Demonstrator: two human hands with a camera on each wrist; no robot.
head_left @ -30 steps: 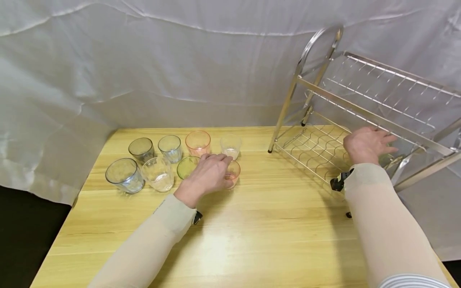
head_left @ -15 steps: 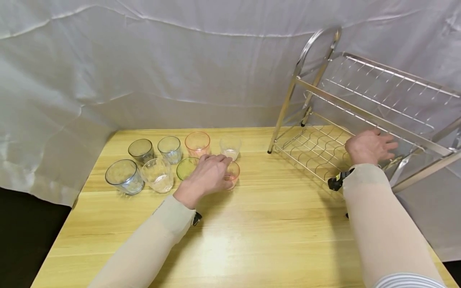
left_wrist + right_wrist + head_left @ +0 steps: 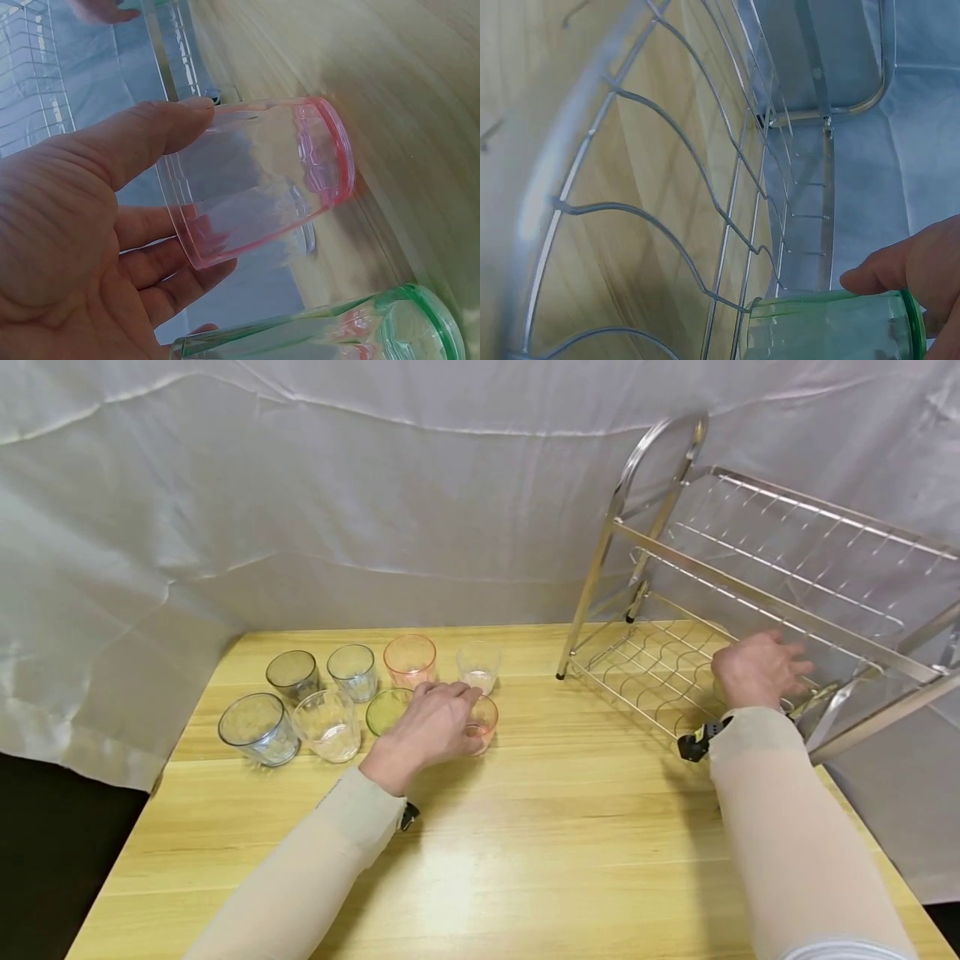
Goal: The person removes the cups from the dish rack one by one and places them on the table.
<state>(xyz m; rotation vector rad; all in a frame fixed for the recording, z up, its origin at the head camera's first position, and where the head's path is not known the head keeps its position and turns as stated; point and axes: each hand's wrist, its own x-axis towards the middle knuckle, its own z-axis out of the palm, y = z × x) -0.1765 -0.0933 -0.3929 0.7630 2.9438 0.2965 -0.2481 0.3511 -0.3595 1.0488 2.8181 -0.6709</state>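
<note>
In the left wrist view a clear pink-tinted glass [image 3: 255, 176] stands upright, base toward the table. Thumb and fingers of my left hand [image 3: 431, 722] grip it near the rim from opposite sides. A green glass [image 3: 390, 330] stands close beside it. My right hand [image 3: 759, 670] reaches in between the shelves of a metal rack [image 3: 750, 581]. There it holds another green glass [image 3: 832, 326] near the rim, with the thumb along its side. That glass's base is at the wavy wires of the lower shelf; whether it bears on them I cannot tell.
Left of my left hand stand a blue glass [image 3: 262, 731], a clear glass [image 3: 330, 727], a dark grey glass [image 3: 292, 677] and a grey-blue glass [image 3: 352, 672]. Behind it are a red-rimmed glass [image 3: 410, 662] and another clear glass [image 3: 478, 667]. A grey curtain [image 3: 375, 485] hangs behind the table.
My right hand has shifted slightly left and toward me within the rack. My left hand has stayed in place at the pink glass.
</note>
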